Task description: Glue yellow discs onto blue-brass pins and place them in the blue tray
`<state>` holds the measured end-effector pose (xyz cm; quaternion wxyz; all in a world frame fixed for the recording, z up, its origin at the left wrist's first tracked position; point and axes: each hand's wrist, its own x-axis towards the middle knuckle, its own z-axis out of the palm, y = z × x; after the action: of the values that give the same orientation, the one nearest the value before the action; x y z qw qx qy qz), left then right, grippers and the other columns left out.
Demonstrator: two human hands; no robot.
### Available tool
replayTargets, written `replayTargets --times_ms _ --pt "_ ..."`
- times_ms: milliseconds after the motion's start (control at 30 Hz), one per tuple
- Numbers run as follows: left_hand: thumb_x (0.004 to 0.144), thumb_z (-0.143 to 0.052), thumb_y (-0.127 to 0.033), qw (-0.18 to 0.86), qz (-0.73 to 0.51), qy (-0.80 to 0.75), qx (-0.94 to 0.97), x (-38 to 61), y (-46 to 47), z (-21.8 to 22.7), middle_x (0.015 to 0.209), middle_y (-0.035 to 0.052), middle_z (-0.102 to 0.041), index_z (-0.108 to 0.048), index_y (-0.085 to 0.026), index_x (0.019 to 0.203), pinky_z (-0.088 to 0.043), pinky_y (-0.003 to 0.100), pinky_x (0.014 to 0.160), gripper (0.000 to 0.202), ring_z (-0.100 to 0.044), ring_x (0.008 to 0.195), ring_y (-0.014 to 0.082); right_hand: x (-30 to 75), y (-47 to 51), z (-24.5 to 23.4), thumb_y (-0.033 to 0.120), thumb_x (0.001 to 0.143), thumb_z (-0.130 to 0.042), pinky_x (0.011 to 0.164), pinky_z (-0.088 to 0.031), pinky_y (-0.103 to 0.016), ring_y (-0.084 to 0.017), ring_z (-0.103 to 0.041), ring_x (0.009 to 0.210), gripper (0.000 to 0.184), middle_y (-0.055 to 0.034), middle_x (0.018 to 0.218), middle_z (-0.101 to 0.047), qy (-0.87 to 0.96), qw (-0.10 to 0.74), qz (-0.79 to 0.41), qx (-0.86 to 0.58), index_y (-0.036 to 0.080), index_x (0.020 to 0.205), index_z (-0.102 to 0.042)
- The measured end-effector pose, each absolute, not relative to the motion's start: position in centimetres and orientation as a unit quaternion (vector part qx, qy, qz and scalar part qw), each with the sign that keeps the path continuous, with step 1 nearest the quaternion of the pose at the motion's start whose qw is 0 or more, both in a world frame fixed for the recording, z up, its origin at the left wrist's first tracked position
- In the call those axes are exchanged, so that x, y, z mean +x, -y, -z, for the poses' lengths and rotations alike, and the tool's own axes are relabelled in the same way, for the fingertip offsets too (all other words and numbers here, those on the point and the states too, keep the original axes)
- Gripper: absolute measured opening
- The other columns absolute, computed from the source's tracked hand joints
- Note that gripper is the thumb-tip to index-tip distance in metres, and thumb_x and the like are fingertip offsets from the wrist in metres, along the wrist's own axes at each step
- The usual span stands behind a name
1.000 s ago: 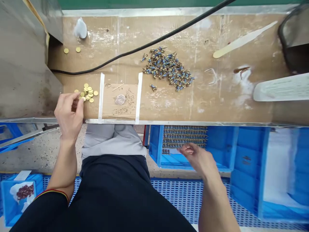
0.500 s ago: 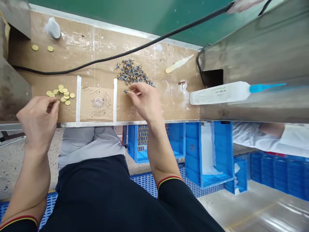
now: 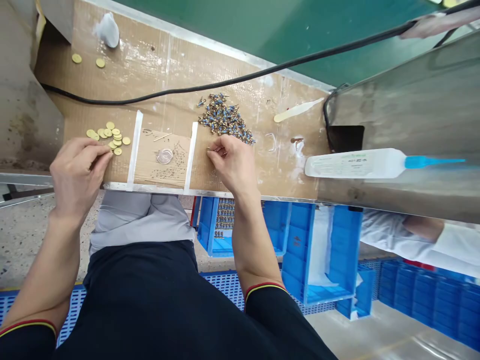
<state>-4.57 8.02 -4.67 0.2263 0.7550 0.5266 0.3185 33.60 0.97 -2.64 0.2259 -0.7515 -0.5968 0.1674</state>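
My left hand [image 3: 79, 172] is closed in a pinch beside a loose group of yellow round discs [image 3: 117, 136]. Whatever lies between its thumb and fingertips is hidden. My right hand [image 3: 236, 162] is also pinched, just below a pile of small blue-and-brass metal parts [image 3: 225, 119]. A tiny dark tip, seemingly of one such part, shows at its fingertips. Between the hands, a small clear round dish [image 3: 164, 156] sits on a cardboard piece [image 3: 150, 170] covered with dark specks. A thin stick [image 3: 162, 136] lies above the dish.
A black cable [image 3: 225, 81] crosses over the cardboard-covered bench. At right lie a white bottle with a blue nozzle [image 3: 356, 164] and a pale flat stick [image 3: 298, 110]. A white lump [image 3: 108, 30] rests at back left. Blue crates [image 3: 322, 250] stand below; another person's hand [image 3: 423, 27] is at top right.
The view has turned, shifting the bench rightward in the picture. My left fingertips have pressed closer together. The blue part that stuck out from my right fingertips now barely shows.
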Motion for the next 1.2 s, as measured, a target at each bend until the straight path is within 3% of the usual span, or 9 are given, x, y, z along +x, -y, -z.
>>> replayTargets --times_ms 167,333,500,633,800,933,1033,1200 --pt "0.117 -0.074 -0.044 0.164 -0.249 -0.512 0.805 -4.5 -8.2 3.8 0.126 0.0072 -0.084 -0.089 -0.024 0.122 -0.059 0.048 0.111 0.026 -0.075 0.122 0.0303 33.6 0.3 2.7 0.018 0.094 -0.071 0.080 -0.053 -0.036 -0.018 -0.068 0.081 0.010 0.0029 0.085 -0.073 0.558 0.279 -0.210 -0.753 0.027 0.093 -0.067" --pt "0.125 -0.055 -0.038 0.072 -0.166 -0.500 0.847 -4.1 -7.6 2.6 0.129 0.0126 -0.088 -0.086 -0.022 0.123 -0.058 0.045 0.097 0.035 -0.080 0.121 0.0321 33.6 1.4 3.1 0.031 0.091 -0.083 0.069 -0.060 -0.034 -0.017 -0.075 0.071 0.015 0.0054 0.079 -0.077 0.453 0.389 -0.358 -0.718 0.029 0.097 -0.070" --pt "0.123 -0.058 -0.036 0.052 -0.191 -0.492 0.848 -4.0 -7.5 2.9 0.126 0.0110 -0.089 -0.084 -0.021 0.120 -0.055 0.042 0.093 0.030 -0.082 0.118 0.0304 33.6 1.9 3.7 0.032 0.087 -0.089 0.077 -0.069 -0.033 -0.015 -0.080 0.076 0.013 0.0040 0.081 -0.081 0.417 0.445 -0.434 -0.663 0.028 0.094 -0.078" --pt "0.117 -0.070 -0.035 0.091 -0.229 -0.492 0.835 -4.3 -7.9 3.6 0.120 0.0083 -0.088 -0.085 -0.021 0.119 -0.057 0.039 0.091 0.020 -0.080 0.112 0.0286 33.2 2.2 3.8 0.034 0.088 -0.093 0.078 -0.072 -0.033 -0.015 -0.079 0.076 0.014 0.0034 0.084 -0.083 0.402 0.465 -0.445 -0.652 0.028 0.097 -0.085" --pt "0.105 -0.085 -0.025 0.141 -0.316 -0.475 0.809 -4.4 -7.9 3.7 0.109 0.0012 -0.088 -0.088 -0.023 0.110 -0.058 0.034 0.084 0.006 -0.079 0.095 0.0214 32.8 2.5 4.4 0.038 0.084 -0.101 0.086 -0.074 -0.034 -0.016 -0.082 0.087 0.033 0.0021 0.095 -0.088 0.417 0.469 -0.461 -0.627 0.029 0.113 -0.089" --pt "0.096 -0.091 -0.017 0.247 -0.400 -0.480 0.741 -3.0 -6.4 3.3 0.101 -0.0034 -0.088 -0.090 -0.024 0.103 -0.060 0.029 0.078 0.010 -0.078 0.087 0.0154 32.3 2.2 5.4 0.043 0.097 -0.092 0.080 -0.073 -0.033 -0.015 -0.080 0.079 0.024 0.0025 0.088 -0.084 0.440 0.475 -0.426 -0.632 0.028 0.116 -0.089" --pt "0.096 -0.091 -0.018 0.355 -0.429 -0.489 0.671 -1.3 -4.8 3.7 0.102 -0.0024 -0.089 -0.091 -0.024 0.106 -0.065 0.028 0.078 0.011 -0.080 0.086 0.0146 31.8 1.9 5.8 0.040 0.102 -0.087 0.071 -0.067 -0.029 -0.011 -0.074 0.073 0.016 0.0023 0.096 -0.081 0.478 0.490 -0.350 -0.639 0.030 0.114 -0.089" --pt "0.098 -0.092 -0.027 0.405 -0.437 -0.505 0.624 0.9 -3.2 5.5 0.098 -0.0010 -0.088 -0.090 -0.027 0.108 -0.068 0.027 0.074 0.011 -0.080 0.081 0.0144 30.3 1.8 5.1 0.031 0.106 -0.083 0.081 -0.068 -0.032 -0.014 -0.079 0.087 0.014 0.0008 0.108 -0.084 0.527 0.509 -0.264 -0.628 0.033 0.120 -0.088"
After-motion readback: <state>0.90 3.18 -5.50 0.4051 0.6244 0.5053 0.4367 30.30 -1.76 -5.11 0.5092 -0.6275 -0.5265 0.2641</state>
